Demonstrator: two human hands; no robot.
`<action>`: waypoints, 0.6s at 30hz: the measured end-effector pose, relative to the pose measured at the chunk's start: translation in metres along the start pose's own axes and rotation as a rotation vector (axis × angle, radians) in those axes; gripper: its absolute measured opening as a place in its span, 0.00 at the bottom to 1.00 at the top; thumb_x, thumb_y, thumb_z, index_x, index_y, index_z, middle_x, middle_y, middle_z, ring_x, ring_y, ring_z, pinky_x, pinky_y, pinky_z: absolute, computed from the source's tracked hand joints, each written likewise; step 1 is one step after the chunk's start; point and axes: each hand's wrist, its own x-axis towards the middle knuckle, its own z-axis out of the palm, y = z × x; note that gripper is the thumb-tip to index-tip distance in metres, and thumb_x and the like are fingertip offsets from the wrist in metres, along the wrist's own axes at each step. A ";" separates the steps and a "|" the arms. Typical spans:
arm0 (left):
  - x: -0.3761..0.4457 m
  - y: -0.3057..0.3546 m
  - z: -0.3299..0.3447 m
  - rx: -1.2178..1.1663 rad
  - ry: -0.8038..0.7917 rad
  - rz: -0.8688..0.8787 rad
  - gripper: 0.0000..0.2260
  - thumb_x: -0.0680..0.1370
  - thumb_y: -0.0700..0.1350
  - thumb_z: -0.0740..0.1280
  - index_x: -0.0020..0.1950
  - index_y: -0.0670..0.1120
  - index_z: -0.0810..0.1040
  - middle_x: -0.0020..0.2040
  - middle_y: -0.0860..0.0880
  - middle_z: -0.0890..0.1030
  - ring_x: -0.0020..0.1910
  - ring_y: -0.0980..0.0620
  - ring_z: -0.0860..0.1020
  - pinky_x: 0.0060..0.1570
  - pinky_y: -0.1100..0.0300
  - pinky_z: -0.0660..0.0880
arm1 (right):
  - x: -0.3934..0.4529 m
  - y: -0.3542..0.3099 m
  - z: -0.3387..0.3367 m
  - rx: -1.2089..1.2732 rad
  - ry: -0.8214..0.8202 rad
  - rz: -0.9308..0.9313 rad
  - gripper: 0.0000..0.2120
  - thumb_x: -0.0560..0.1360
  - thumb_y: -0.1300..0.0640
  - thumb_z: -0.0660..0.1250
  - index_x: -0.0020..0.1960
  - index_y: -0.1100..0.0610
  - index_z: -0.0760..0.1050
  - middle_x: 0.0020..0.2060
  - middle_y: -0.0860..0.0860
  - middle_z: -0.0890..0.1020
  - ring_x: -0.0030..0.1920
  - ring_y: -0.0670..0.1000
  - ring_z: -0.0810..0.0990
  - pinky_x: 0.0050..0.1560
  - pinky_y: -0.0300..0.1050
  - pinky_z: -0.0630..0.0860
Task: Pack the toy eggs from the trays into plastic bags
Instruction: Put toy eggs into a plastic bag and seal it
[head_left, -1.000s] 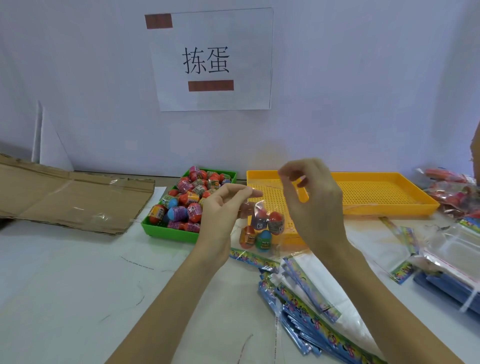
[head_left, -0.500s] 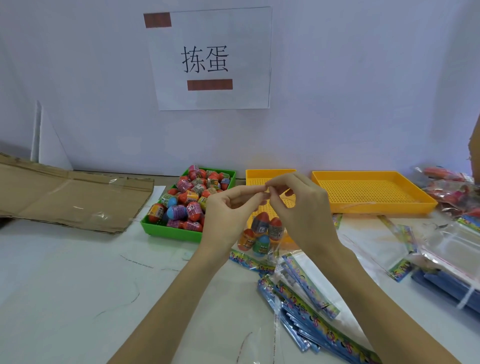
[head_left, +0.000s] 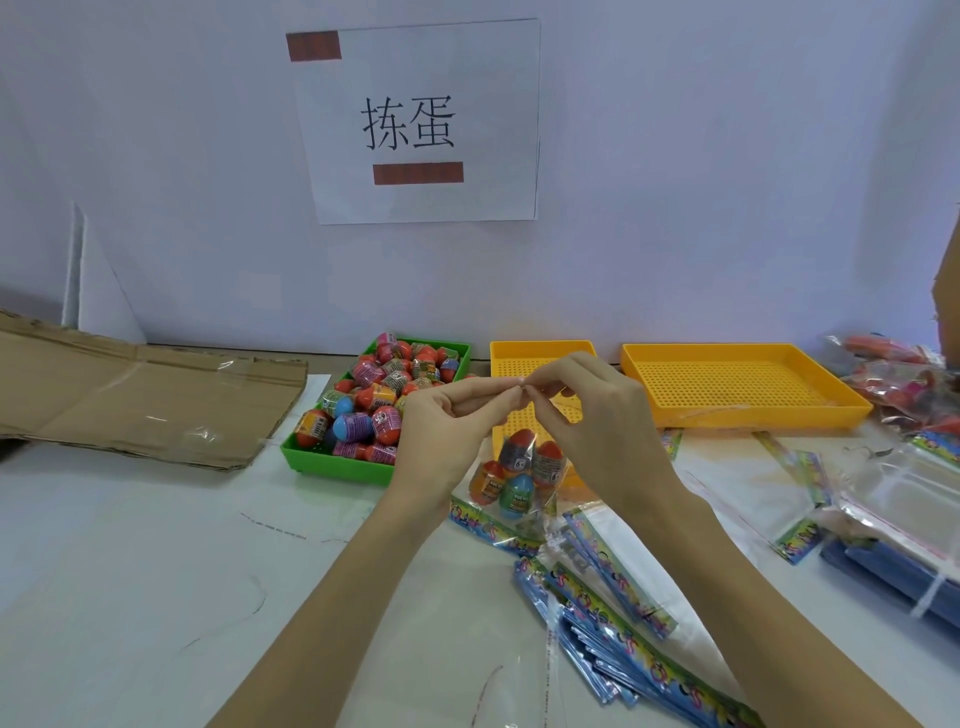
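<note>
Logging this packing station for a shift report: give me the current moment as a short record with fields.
left hand: pinches the top edge of the clear plastic bag
right hand: pinches the same edge
bag contents: four toy eggs visible
green plastic tray: heaped with toy eggs
two yellow perforated trays: no eggs visible
flat empty bags: stacked nearest the camera

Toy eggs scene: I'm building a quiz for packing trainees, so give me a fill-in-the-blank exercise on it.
1. The loose toy eggs lie heaped in the ____ tray.
2. Both yellow trays hold ____ eggs.
3. The left hand and right hand pinch the top of a clear ____ with eggs inside.

Missing words: green; no; bag
</note>
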 end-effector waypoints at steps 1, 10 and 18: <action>0.000 0.001 0.000 0.001 -0.004 0.006 0.06 0.77 0.40 0.76 0.52 0.48 0.88 0.46 0.49 0.89 0.50 0.53 0.87 0.47 0.66 0.81 | 0.000 0.000 0.000 -0.007 0.003 0.000 0.03 0.78 0.63 0.73 0.51 0.61 0.84 0.45 0.53 0.85 0.44 0.52 0.82 0.47 0.51 0.82; 0.000 0.000 0.000 0.067 0.016 0.041 0.06 0.79 0.41 0.75 0.55 0.47 0.87 0.46 0.50 0.89 0.50 0.54 0.87 0.51 0.64 0.82 | 0.001 0.004 0.001 0.093 -0.025 0.027 0.04 0.78 0.60 0.73 0.52 0.60 0.84 0.46 0.51 0.84 0.46 0.50 0.81 0.48 0.47 0.80; -0.001 0.002 -0.001 0.236 -0.033 0.160 0.06 0.78 0.40 0.75 0.52 0.50 0.87 0.46 0.53 0.89 0.50 0.55 0.87 0.52 0.64 0.82 | 0.002 0.006 -0.004 0.000 -0.010 -0.056 0.02 0.78 0.62 0.74 0.49 0.61 0.84 0.43 0.53 0.85 0.43 0.53 0.82 0.44 0.53 0.82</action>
